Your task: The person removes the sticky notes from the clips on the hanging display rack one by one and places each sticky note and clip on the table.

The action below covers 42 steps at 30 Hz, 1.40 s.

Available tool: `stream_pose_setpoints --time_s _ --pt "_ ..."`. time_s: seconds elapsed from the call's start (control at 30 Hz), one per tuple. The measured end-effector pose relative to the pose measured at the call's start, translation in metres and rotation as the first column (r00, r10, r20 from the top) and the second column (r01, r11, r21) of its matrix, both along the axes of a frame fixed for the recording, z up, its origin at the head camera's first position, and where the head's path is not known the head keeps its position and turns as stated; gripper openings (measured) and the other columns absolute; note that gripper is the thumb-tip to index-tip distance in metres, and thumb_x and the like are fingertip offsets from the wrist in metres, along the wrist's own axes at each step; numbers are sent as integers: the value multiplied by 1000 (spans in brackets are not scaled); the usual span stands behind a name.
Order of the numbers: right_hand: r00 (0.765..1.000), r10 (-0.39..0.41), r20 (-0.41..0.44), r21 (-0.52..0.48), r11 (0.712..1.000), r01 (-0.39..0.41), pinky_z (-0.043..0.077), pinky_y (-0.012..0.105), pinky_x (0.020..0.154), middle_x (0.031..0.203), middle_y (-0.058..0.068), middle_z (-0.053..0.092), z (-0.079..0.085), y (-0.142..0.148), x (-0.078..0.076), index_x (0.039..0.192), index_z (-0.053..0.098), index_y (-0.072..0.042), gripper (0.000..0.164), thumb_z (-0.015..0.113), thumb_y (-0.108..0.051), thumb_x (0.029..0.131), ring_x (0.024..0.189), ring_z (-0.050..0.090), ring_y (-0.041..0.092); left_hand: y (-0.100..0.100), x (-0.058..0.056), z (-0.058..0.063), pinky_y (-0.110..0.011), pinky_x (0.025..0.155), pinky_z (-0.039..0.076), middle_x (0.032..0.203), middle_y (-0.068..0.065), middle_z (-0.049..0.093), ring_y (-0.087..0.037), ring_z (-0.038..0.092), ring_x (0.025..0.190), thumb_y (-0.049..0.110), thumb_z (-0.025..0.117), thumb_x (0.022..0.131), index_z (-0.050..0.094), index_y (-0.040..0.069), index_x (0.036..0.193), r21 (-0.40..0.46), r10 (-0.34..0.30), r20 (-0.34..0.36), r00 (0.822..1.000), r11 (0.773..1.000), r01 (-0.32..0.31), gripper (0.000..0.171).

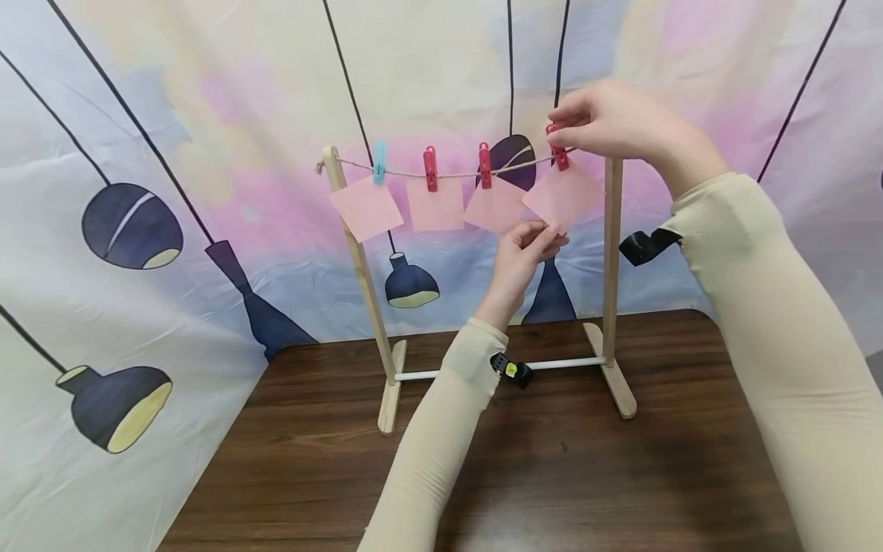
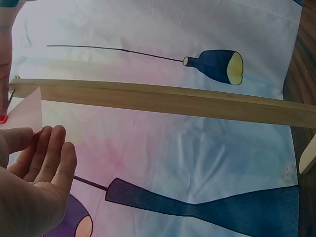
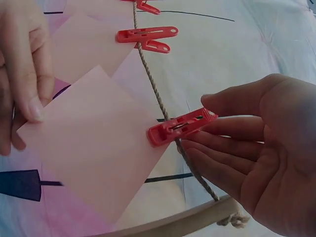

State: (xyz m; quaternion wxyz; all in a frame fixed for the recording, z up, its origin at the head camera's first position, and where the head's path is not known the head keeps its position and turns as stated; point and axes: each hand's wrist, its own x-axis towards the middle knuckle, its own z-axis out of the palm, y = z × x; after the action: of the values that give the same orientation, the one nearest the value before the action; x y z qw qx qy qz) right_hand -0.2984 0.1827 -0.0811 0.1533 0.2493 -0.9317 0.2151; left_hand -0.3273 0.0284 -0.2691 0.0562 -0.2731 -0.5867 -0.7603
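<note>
Near the right end of a twine line, my right hand pinches a red clothespin by its handle end, thumb on one side and fingers on the other. The clothespin sits over the twine, its tip on one corner of a square pink paper. Below, my left hand pinches the lowest corner of that paper between thumb and fingers. Farther left on the line hang three more pink papers, two under red clothespins and the leftmost under a blue clothespin.
A wooden frame carries the twine between its left post and right post, joined low down by a white rod. Its feet stand on a dark wooden table. A cloth backdrop with painted lamps hangs close behind.
</note>
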Motion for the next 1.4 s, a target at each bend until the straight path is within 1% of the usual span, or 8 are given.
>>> stream_pose_setpoints --time_s 0.3,0.53,0.73,0.83,0.97,1.13,1.2,1.4 --pt "999 -33 7 57 998 33 46 56 98 129 25 63 2 -1 -2 137 58 4 48 55 -29 103 118 57 39 1 1 -3 -34 89 57 108 -28 69 -23 73 95 8 59 102 64 -11 114 -12 -18 4 1000 1000 18 23" --pt "996 -57 66 -60 996 61 45 56 100 128 26 63 1 -2 0 136 59 2 47 57 -31 102 117 57 37 2 1 -2 -33 89 57 110 -28 69 -27 73 99 10 59 103 64 -10 114 -21 -17 1 1000 1000 17 23" --pt "993 -101 68 -133 985 110 44 55 101 126 25 64 -1 -5 -1 134 62 0 44 57 -32 103 115 61 35 3 2 0 -33 89 57 110 -29 69 -28 73 99 9 60 102 64 -11 112 -18 -9 -10 1000 1000 9 23" --pt "990 -122 70 -170 977 133 45 51 100 123 21 66 -2 -5 -2 131 64 -1 42 59 -31 102 107 64 25 3 1 -1 -34 89 57 109 -29 69 -27 73 96 8 60 102 64 -12 112 -11 -9 -11 1000 1000 9 23" --pt "988 -131 85 -225 963 147 45 45 98 109 7 72 -3 -6 -3 128 66 -3 40 62 -32 101 95 64 11 3 0 -2 -34 88 57 107 -28 70 -22 74 91 8 60 102 65 -11 112 -5 -5 -7 1000 1000 5 22" --pt "986 -144 78 -279 947 161 45 36 93 90 -11 69 -2 -6 -4 127 67 -3 40 63 -32 100 90 63 5 2 -2 -3 -34 87 58 104 -26 71 -19 74 88 8 61 102 65 -10 111 -4 2 3 1000 1000 -2 21" --pt "985 -156 75 -299 939 171 45 36 94 90 -13 68 -2 -6 -4 128 67 -3 41 63 -33 100 91 63 4 1 -2 -4 -35 87 58 104 -27 71 -20 74 89 8 61 102 65 -11 111 -6 5 6 1000 1000 -5 21" --pt "984 -169 64 -344 921 181 45 38 99 97 -8 69 -1 -7 -5 129 67 -6 40 63 -33 100 96 64 6 -3 0 -6 -35 88 58 103 -26 71 -20 74 88 8 62 101 65 -10 111 -14 12 14 1000 1000 -12 21"
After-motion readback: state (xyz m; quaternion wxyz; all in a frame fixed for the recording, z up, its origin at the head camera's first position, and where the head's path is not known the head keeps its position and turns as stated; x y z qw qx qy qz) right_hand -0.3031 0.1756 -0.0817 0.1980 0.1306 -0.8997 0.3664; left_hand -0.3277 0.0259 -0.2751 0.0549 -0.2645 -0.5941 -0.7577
